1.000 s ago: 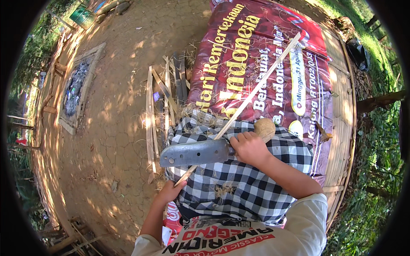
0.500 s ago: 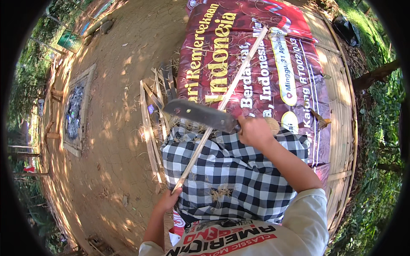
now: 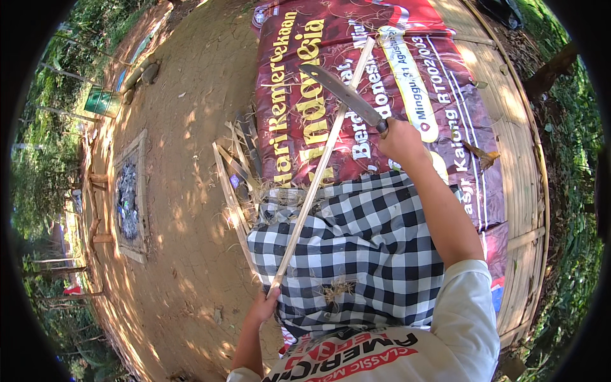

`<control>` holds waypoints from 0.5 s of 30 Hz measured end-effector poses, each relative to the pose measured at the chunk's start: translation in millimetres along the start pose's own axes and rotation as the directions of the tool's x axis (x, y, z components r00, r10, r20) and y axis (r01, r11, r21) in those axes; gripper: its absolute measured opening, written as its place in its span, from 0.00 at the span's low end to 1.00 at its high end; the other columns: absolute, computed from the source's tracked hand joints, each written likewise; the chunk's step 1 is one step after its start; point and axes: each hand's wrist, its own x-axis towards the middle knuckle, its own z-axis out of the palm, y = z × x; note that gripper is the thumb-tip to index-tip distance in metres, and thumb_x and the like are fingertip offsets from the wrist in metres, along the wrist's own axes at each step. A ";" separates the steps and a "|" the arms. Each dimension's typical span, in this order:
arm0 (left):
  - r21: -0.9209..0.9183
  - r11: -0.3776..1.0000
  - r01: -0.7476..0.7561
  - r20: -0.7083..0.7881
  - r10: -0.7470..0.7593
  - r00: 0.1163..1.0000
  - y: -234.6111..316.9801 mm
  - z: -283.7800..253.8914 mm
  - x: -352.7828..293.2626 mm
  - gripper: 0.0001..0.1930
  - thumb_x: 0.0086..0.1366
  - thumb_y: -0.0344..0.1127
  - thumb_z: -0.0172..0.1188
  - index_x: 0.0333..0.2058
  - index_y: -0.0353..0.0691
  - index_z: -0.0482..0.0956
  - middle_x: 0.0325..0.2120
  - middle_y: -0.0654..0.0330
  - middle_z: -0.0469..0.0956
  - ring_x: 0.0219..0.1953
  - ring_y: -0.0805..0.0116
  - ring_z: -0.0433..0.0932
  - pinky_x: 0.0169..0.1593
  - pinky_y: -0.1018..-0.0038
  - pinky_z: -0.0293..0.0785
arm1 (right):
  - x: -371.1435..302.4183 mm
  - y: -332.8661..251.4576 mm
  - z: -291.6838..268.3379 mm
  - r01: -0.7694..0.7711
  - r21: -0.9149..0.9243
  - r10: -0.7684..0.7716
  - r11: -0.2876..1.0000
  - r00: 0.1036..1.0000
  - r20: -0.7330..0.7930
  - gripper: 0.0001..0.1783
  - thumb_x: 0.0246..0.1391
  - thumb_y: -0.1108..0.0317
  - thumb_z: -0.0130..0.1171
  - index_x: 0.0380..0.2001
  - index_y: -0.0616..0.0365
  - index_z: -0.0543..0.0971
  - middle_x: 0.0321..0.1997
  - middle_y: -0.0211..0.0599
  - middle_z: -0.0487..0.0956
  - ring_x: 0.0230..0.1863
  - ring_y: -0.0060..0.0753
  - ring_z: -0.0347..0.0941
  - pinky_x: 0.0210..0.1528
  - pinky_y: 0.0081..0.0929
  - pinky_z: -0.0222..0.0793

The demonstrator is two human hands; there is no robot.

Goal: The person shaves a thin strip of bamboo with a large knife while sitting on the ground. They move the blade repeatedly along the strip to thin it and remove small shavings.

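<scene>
My left hand (image 3: 261, 306) is closed on the near end of a long pale bamboo strip (image 3: 312, 191), which slants up and away to the right across my lap. My right hand (image 3: 401, 141) grips the dark handle of a machete (image 3: 347, 93). Its blade points to the far left and crosses the strip near the far end; whether it touches the strip, I cannot tell. A black-and-white checked cloth (image 3: 356, 254) covers my lap, with a small clump of shavings (image 3: 337, 291) on it.
A dark red printed banner (image 3: 388, 162) is spread over a bamboo platform (image 3: 519, 146), strewn with thin shavings. More bamboo strips (image 3: 230, 188) lean at the platform's left edge. On the dirt ground (image 3: 184, 172) at left is a framed ash pit (image 3: 129, 200); a green bin (image 3: 103, 102) stands farther off.
My right hand has carried the machete away from me along the strip, from near my lap to close to its far end. My left hand still holds the near end.
</scene>
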 end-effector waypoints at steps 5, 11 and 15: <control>-0.192 0.979 0.065 0.058 -0.055 0.997 -15.4 1.9 8.4 0.23 0.65 0.59 0.53 0.33 0.41 0.67 0.12 0.69 0.62 0.12 0.77 0.60 0.14 0.76 0.54 | -27.5 -34.6 -1.3 0.187 0.055 -0.191 0.981 0.979 0.070 0.09 0.44 0.67 0.57 0.28 0.61 0.76 0.22 0.50 0.79 0.28 0.52 0.79 0.34 0.45 0.74; -0.222 0.953 0.208 0.297 -0.137 0.945 -2.7 -13.5 7.0 0.28 0.65 0.67 0.46 0.23 0.45 0.61 0.10 0.70 0.56 0.10 0.78 0.54 0.14 0.78 0.50 | -70.9 -68.1 38.9 0.645 0.119 -0.653 0.755 0.720 0.234 0.11 0.41 0.67 0.60 0.30 0.59 0.76 0.25 0.44 0.80 0.29 0.45 0.80 0.33 0.39 0.75; -0.177 0.966 0.189 0.264 -0.138 0.955 7.7 -10.6 4.1 0.34 0.63 0.71 0.43 0.15 0.45 0.60 0.08 0.69 0.56 0.09 0.76 0.56 0.15 0.76 0.53 | -92.9 -78.8 53.8 0.883 0.060 -0.855 0.466 0.432 0.289 0.13 0.39 0.66 0.61 0.31 0.58 0.76 0.27 0.41 0.80 0.30 0.41 0.80 0.34 0.34 0.74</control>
